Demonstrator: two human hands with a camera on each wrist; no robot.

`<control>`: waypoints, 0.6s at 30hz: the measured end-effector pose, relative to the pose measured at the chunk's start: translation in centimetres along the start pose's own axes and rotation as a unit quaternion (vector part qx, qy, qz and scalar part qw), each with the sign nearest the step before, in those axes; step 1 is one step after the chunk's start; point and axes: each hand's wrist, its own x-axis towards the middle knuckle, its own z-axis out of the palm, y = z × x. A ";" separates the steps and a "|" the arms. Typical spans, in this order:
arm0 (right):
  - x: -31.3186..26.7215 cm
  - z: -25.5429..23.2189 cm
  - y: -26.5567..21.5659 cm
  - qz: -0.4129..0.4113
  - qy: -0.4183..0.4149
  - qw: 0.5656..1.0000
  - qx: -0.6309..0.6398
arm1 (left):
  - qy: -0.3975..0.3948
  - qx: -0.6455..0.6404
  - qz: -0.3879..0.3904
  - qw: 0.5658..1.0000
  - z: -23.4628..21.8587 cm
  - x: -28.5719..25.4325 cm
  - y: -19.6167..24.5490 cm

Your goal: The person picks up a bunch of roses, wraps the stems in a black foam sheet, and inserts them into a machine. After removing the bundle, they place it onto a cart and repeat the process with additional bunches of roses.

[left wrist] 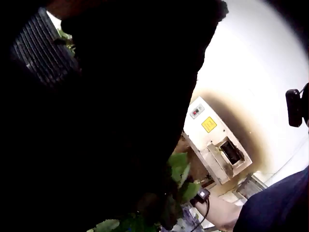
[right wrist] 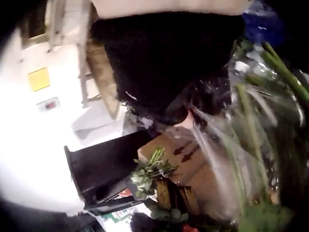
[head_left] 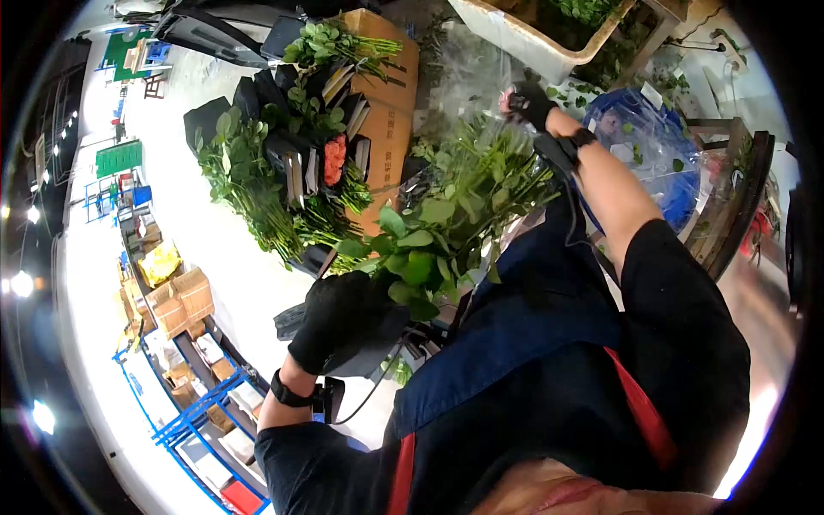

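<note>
A bunch of leafy green stems (head_left: 429,240) lies across the front of the person's body, leaves toward the left hand and cut stems toward the right. The black-gloved left hand (head_left: 339,313) holds it at its dark wrapping; the fingers blend into the black. A ridged dark sheet (left wrist: 46,48) shows beside that hand in the left wrist view. Stretched out at the far end, the black-gloved right hand (head_left: 530,105) pinches clear plastic film (right wrist: 210,150) with bare fingertips. In the right wrist view the film runs down in folds alongside the green stems (right wrist: 251,125).
Several dark-wrapped bunches (head_left: 300,159), one with coral flowers (head_left: 335,160), stand by a cardboard box (head_left: 386,120) at left. A whitish tub (head_left: 549,56) is at the top. Blue plastic with film (head_left: 639,163) lies right. A white machine (left wrist: 212,140) stands by the wall.
</note>
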 end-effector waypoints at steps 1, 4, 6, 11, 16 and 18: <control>-1.2 -0.8 1.3 -0.028 0.035 0.998 -0.046 | -0.008 -0.032 -0.019 0.999 0.5 -0.3 -0.8; -9.0 -7.8 2.8 0.051 0.002 0.992 -0.116 | -0.044 -0.151 -0.073 0.985 3.2 -1.3 -5.2; -15.9 -12.3 2.0 0.117 -0.031 0.985 -0.122 | -0.057 -0.328 -0.095 0.938 5.3 -1.1 -7.3; -28.1 -15.5 -4.9 0.216 -0.040 0.976 0.006 | 0.016 -0.492 0.013 0.871 5.4 4.5 -6.9; -26.2 -6.7 -12.5 0.137 0.097 0.926 0.338 | 0.047 -0.503 0.071 0.860 -1.5 16.6 0.7; -22.3 -5.0 -13.4 0.077 0.182 0.881 0.430 | -0.011 -0.581 0.097 0.808 -2.2 22.2 2.7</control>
